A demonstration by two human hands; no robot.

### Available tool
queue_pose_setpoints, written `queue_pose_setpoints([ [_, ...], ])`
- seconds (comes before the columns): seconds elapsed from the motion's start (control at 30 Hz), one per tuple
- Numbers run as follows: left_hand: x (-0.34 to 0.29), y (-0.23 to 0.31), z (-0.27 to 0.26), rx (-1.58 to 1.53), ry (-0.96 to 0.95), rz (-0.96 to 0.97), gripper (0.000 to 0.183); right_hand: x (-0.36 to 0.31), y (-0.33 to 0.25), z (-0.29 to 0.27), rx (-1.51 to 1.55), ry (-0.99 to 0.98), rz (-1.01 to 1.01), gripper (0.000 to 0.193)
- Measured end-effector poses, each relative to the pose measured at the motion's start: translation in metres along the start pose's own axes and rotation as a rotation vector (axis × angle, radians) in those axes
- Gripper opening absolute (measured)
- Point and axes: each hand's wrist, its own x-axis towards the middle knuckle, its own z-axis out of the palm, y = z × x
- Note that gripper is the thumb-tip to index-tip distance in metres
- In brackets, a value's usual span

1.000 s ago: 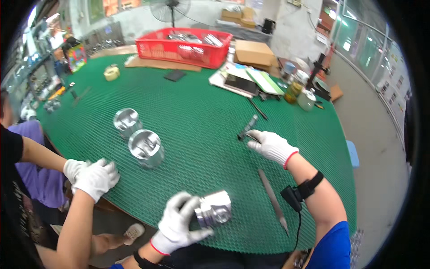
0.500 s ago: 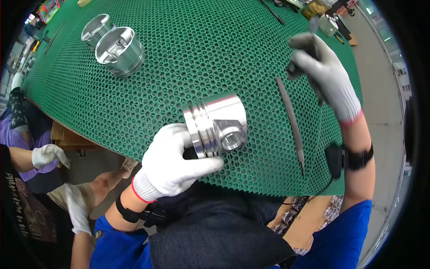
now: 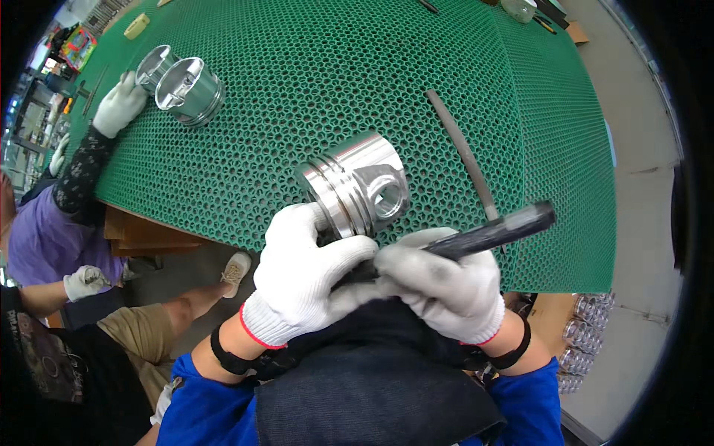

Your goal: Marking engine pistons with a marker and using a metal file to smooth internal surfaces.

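Clock off mid-view. 10 o'clock: co-worker's glove point(image 3: 119, 105) against two standing pistons point(image 3: 197, 100). 8: left hand point(image 3: 297, 271), fingers at near piston point(image 3: 357, 178), can't tell grip. 12: that piston, sideways, at mat point(image 3: 312, 89) edge. 4: right hand point(image 3: 450, 286) closed round dark tool point(image 3: 498, 229), partly blocking grey rod point(image 3: 465, 152) at 2. Farther, 4: more pistons point(image 3: 586, 334).

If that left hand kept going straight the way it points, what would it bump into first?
The silvery grooved cylinder, right ahead of the left hand; they seem to touch already, though depth is unclear.
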Motion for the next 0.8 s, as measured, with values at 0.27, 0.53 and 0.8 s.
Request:
queue_pose_setpoints([
  [0.27, -0.004, -0.006, 0.0, 0.023, -0.087, 0.013, 0.036, 0.008, -0.004, -0.016, -0.054, -0.142, -0.059, 0.031],
  [0.53, -0.005, -0.024, -0.01, -0.134, -0.13, 0.057, 0.032, 0.023, -0.014, -0.02, -0.236, -0.343, -0.118, 0.013],
  [0.8, -0.017, -0.047, -0.009, -0.314, -0.058, 0.044, 0.035, 0.065, -0.032, -0.031, -0.192, -0.216, 0.065, 0.018],
])
